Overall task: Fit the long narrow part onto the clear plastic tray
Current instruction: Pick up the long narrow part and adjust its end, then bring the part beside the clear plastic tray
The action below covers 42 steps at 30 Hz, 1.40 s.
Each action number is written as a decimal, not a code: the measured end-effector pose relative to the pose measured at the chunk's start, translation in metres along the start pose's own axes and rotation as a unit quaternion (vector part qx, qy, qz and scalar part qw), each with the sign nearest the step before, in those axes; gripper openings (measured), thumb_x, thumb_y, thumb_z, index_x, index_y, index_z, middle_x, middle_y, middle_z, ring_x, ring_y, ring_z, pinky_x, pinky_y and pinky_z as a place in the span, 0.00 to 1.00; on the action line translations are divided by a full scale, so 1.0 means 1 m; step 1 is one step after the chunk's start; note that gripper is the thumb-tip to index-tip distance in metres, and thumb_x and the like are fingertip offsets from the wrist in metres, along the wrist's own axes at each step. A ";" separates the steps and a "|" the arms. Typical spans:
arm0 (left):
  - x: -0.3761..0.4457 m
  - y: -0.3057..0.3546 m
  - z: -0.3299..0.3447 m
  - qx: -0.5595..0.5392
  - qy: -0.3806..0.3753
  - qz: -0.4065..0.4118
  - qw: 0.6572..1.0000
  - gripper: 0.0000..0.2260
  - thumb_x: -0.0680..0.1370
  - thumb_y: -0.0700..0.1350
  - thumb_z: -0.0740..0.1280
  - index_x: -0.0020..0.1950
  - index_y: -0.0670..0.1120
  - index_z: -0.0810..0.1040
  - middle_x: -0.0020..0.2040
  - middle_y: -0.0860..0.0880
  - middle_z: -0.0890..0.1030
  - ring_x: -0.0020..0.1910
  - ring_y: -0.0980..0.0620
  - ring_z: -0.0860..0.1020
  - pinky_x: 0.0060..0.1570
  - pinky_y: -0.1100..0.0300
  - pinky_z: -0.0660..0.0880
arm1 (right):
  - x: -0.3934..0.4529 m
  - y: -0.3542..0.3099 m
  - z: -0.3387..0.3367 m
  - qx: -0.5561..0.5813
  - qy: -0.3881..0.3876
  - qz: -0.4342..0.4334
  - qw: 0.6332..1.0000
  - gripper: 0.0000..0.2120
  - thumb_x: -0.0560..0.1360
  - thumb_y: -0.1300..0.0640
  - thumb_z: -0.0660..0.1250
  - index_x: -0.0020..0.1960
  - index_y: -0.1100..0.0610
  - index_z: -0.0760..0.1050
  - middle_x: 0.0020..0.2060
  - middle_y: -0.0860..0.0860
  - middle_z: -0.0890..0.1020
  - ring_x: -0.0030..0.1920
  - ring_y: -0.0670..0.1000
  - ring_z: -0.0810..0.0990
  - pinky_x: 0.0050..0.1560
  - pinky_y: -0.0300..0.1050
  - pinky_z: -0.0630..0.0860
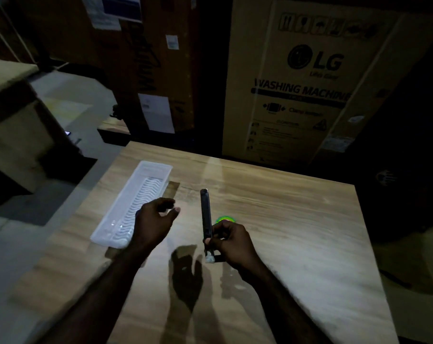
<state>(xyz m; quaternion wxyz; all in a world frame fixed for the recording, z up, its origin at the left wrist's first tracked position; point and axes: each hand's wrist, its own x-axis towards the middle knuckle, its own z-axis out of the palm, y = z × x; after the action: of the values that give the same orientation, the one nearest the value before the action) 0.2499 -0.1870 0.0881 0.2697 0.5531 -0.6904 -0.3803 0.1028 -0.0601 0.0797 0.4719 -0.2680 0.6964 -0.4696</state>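
— What are you holding right now?

— Your right hand [231, 240] is gripping the long narrow part [206, 218], a dark, flat, glossy strip. You are pinching it near its lower end, so most of its length is rising away from your fingers toward the far side of the bench [272, 194]. Its bottom tip is looking pale and slightly translucent, though blur is making its shape hard to read.

— And your other hand?

— Your left hand [154, 220] is hovering released, fingers loosely curled and grasping nothing, just beside the near right edge of the clear plastic tray [133, 202]. It is covering part of that edge.

— What is the tray like?

— It is lying flat on the wood-grain bench, left of both hands: a long, frosted rectangle with rounded corners, a raised rim and a wavy ribbed floor. The part is sitting apart from it, well to the right.

— Anything unclear?

— A small green and yellowish spot [225, 218] is glowing just behind your right hand; you cannot tell what it is. Beyond the bench, a cardboard box [309, 83] printed with washing machine lettering is fading into darkness.
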 end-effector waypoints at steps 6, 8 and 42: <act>0.057 -0.066 -0.041 0.216 -0.005 0.008 0.976 0.31 0.65 0.57 0.73 0.66 0.47 0.73 0.67 0.42 0.73 0.68 0.39 0.67 0.64 0.44 0.66 | 0.033 -0.004 0.075 0.052 0.009 0.085 0.995 0.09 0.67 0.71 0.70 0.40 0.58 0.76 0.40 0.63 0.82 0.37 0.58 0.81 0.44 0.68 0.81; 0.066 -0.081 -0.045 0.274 -0.028 -0.007 0.961 0.38 0.65 0.61 0.73 0.71 0.49 0.66 0.73 0.41 0.65 0.71 0.39 0.60 0.65 0.42 0.61 | 0.045 -0.005 0.098 0.071 0.027 0.106 0.991 0.10 0.65 0.69 0.70 0.35 0.55 0.76 0.42 0.65 0.84 0.38 0.58 0.82 0.44 0.68 0.82; 0.104 -0.113 -0.107 -0.273 -0.088 -0.130 0.949 0.33 0.61 0.59 0.73 0.66 0.61 0.69 0.64 0.48 0.75 0.62 0.52 0.74 0.59 0.50 0.68 | 0.088 -0.007 0.182 0.114 0.089 0.198 0.969 0.03 0.70 0.62 0.62 0.43 0.59 0.72 0.43 0.65 0.82 0.38 0.58 0.79 0.34 0.49 0.76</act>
<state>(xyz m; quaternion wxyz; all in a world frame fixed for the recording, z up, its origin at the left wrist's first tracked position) 0.3729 -0.3230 0.0505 0.2968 0.5080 -0.5032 -0.6329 0.2314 -0.2084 0.0297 0.5190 -0.0260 0.7168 -0.4651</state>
